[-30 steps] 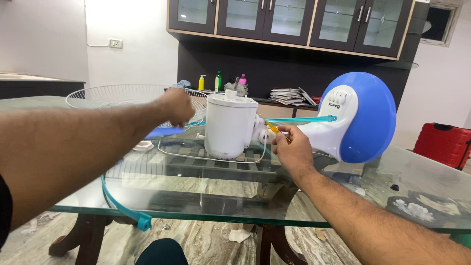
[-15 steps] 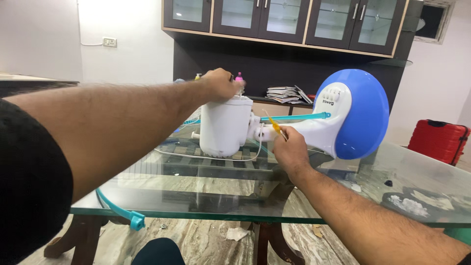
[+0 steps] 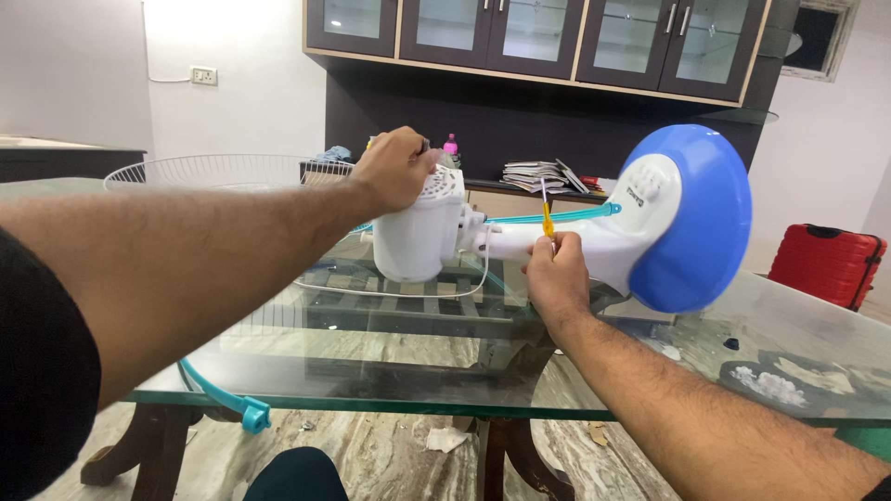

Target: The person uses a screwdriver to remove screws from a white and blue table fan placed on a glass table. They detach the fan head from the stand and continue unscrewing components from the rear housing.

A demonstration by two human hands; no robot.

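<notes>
A table fan lies on its side on the glass table (image 3: 390, 371). Its white motor housing (image 3: 422, 232) points left, and its white neck joins a round blue base (image 3: 696, 223) at the right. My left hand (image 3: 394, 167) rests on top of the motor housing, fingers curled over its upper edge. My right hand (image 3: 555, 274) is beside the neck, closed on a small screwdriver (image 3: 547, 211) with a yellow handle, shaft pointing up. A white cord (image 3: 399, 292) loops on the glass under the motor.
A white wire fan guard (image 3: 218, 172) sits at the far left of the table. A teal ring (image 3: 218, 399) hangs over the near table edge. A red suitcase (image 3: 826, 264) stands right. Dark cabinets (image 3: 520, 37), stacked papers (image 3: 543, 173) and bottles line the back wall.
My left hand moved from reaching past the motor housing to settling on its top. My right hand has turned the screwdriver upright beside the neck. The view has shifted slightly.
</notes>
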